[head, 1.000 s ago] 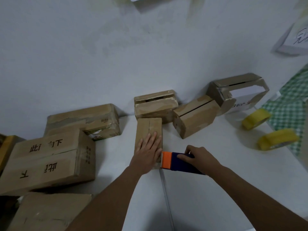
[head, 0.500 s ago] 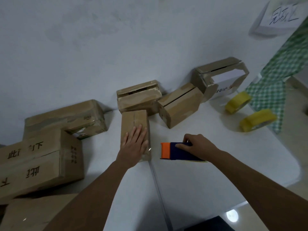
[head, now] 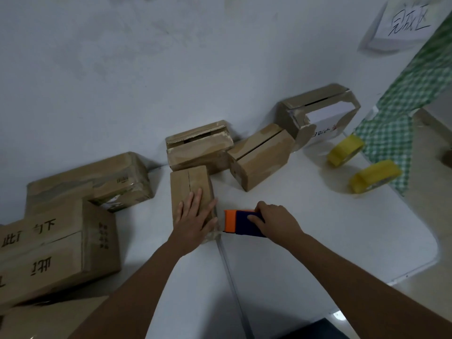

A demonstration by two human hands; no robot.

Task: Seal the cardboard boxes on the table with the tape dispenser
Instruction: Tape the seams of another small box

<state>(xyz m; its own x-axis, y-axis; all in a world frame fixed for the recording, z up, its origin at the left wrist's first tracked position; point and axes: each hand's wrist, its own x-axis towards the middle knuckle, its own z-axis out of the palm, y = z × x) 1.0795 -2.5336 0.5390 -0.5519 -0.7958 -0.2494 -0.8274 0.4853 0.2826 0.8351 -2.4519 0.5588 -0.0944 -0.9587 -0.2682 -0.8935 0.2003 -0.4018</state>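
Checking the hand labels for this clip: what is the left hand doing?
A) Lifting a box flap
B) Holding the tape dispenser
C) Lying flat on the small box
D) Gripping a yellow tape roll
C: the left hand lies with straight fingers on the small box.

Left hand [head: 194, 216] flat, right hand [head: 276, 220] curled

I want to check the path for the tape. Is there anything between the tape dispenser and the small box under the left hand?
Nothing visible: only bare white table separates the orange-and-blue tape dispenser from the small brown cardboard box.
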